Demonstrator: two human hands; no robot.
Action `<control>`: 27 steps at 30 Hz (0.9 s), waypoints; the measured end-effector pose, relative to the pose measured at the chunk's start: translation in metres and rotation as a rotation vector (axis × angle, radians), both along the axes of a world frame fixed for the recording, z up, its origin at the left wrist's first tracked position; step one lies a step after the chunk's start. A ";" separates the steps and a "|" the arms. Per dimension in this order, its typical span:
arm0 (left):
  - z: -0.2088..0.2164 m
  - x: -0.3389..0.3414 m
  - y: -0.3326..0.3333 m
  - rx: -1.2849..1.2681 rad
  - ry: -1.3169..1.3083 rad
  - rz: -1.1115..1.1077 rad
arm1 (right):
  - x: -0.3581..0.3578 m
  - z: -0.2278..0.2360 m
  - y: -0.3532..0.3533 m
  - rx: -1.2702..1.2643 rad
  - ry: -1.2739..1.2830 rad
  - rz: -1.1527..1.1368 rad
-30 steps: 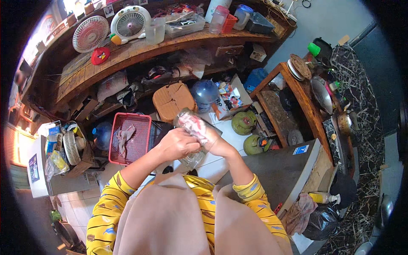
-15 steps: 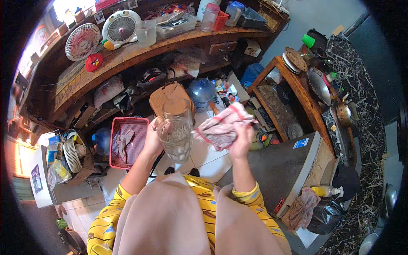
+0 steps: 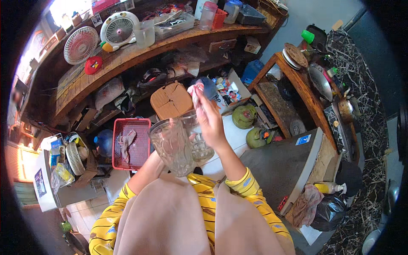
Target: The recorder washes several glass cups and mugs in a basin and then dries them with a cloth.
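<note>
My left hand (image 3: 155, 165) is wrapped round a large clear patterned glass (image 3: 171, 148), held tilted in front of my body; the glass hides part of its fingers. A second clear glass (image 3: 203, 146) appears just right of it, partly overlapped, so whether they touch I cannot tell. Over that second glass, my right hand (image 3: 210, 121) is raised with its fingers fairly straight. A crumpled pink and white cloth (image 3: 197, 93) is pinched at the right fingertips.
A red plastic basket (image 3: 149, 144) with a cloth inside stands on the floor at left. Beyond my hands are a cardboard box (image 3: 171, 101) and green gas cylinders (image 3: 244, 117). A grey refrigerator (image 3: 272, 170) lies close at right; a wooden counter (image 3: 170, 40) runs along the back.
My right hand has swung left and up with the cloth, over the glasses. The two glasses have moved nearer my body and now appear side by side; my left hand has lowered.
</note>
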State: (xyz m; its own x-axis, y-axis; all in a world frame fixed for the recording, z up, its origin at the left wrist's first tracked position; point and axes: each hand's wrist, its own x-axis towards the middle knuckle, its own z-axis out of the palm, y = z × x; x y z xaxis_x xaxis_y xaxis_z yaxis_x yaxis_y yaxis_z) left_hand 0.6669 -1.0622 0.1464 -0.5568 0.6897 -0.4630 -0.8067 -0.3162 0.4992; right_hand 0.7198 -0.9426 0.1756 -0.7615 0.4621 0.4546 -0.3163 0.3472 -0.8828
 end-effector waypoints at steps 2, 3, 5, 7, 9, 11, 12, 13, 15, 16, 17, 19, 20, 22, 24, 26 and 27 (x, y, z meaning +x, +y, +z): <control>0.001 -0.008 0.005 0.185 0.072 -0.112 | 0.013 -0.015 -0.015 0.411 -0.080 -0.057; 0.000 -0.011 0.009 0.377 0.136 -0.235 | 0.020 -0.018 -0.020 0.827 -0.171 -0.124; -0.011 -0.016 0.008 0.317 0.097 -0.182 | 0.021 -0.023 -0.013 0.847 -0.177 -0.151; -0.044 -0.031 0.000 0.142 0.071 -0.143 | 0.005 -0.014 -0.001 0.408 0.021 -0.090; -0.083 -0.039 -0.010 0.671 -0.100 -0.089 | -0.011 -0.007 0.016 -0.674 -0.200 0.339; -0.073 -0.044 0.019 0.920 0.074 -0.367 | -0.015 -0.069 0.057 -1.276 -0.139 1.135; -0.076 -0.048 0.026 0.916 0.078 -0.371 | -0.014 -0.072 0.049 -1.275 -0.133 1.137; -0.077 -0.051 0.028 0.812 0.171 -0.341 | -0.009 -0.071 0.027 -1.337 0.014 0.806; -0.075 -0.044 0.049 0.632 0.335 -0.287 | 0.018 -0.058 0.012 -1.341 0.155 0.462; -0.073 -0.039 0.054 0.534 0.421 -0.252 | 0.026 -0.052 0.008 -1.431 0.259 0.334; -0.069 -0.036 0.069 0.436 0.507 -0.213 | 0.033 -0.049 0.004 -1.514 0.363 0.207; -0.067 -0.021 0.084 0.252 0.670 -0.151 | 0.054 -0.065 0.008 -1.583 0.237 0.040; -0.068 -0.014 0.090 0.158 0.751 -0.113 | 0.055 -0.070 0.004 -1.466 0.343 -0.083; -0.072 0.004 0.085 -0.040 0.912 -0.016 | 0.061 -0.065 0.010 -1.431 0.272 -0.243; -0.072 0.000 0.104 -0.220 1.062 0.085 | 0.060 -0.069 0.027 -1.365 0.285 -0.300; -0.108 -0.003 0.120 -0.188 0.999 0.186 | 0.053 -0.085 0.047 -1.345 0.369 -0.219; -0.128 -0.011 0.121 -0.181 0.989 0.161 | 0.051 -0.092 0.062 -1.329 0.380 -0.200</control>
